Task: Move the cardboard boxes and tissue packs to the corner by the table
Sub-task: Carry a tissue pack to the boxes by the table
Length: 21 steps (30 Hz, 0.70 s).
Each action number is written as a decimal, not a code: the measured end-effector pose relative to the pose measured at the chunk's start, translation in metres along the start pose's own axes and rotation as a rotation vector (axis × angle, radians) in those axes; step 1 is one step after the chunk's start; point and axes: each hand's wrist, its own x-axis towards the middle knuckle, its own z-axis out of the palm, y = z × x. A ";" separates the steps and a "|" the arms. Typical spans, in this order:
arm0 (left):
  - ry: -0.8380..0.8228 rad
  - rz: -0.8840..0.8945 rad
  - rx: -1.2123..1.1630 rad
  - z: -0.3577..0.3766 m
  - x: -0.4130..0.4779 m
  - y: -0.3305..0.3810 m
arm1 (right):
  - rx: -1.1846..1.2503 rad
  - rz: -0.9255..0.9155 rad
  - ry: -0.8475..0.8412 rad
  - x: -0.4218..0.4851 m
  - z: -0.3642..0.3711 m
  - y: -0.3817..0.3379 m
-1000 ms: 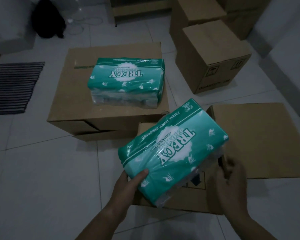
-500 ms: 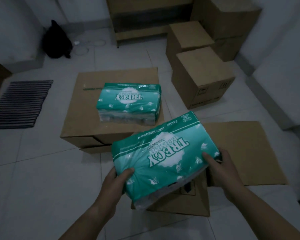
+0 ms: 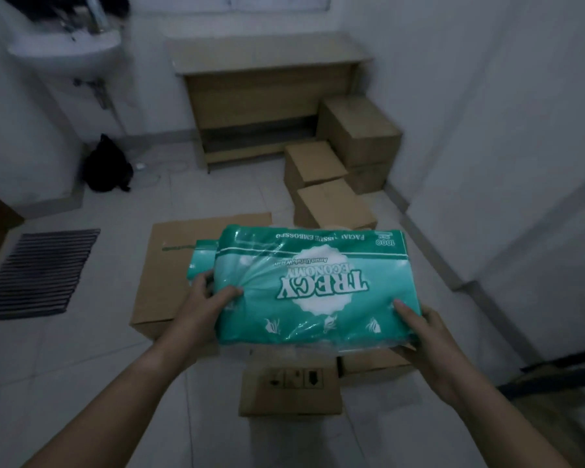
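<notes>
Glossy plastic-wrapped tissue pack (image 3: 311, 285); matt cardboard boxes (image 3: 335, 206); wooden table (image 3: 267, 79).

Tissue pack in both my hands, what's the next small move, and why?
Probably carry the tissue pack forward toward the stacked boxes beside the table: left hand and right hand grip its two ends, and that corner lies straight ahead.

two tissue packs (image 3: 311, 285), at least five cardboard boxes (image 3: 333, 206).

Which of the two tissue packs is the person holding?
The nearer tissue pack, gripped at its ends by the left hand and right hand. The other tissue pack only peeks out behind its left edge.
</notes>
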 end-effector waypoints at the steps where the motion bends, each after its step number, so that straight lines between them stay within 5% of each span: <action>1: 0.002 0.021 0.020 0.013 -0.008 0.012 | -0.001 -0.017 -0.032 -0.013 -0.011 -0.011; 5: -0.026 0.082 0.064 0.076 -0.038 0.045 | -0.002 -0.079 -0.094 -0.054 -0.072 -0.047; 21: -0.223 0.151 0.150 0.340 -0.071 0.057 | 0.066 -0.276 0.101 -0.048 -0.326 -0.129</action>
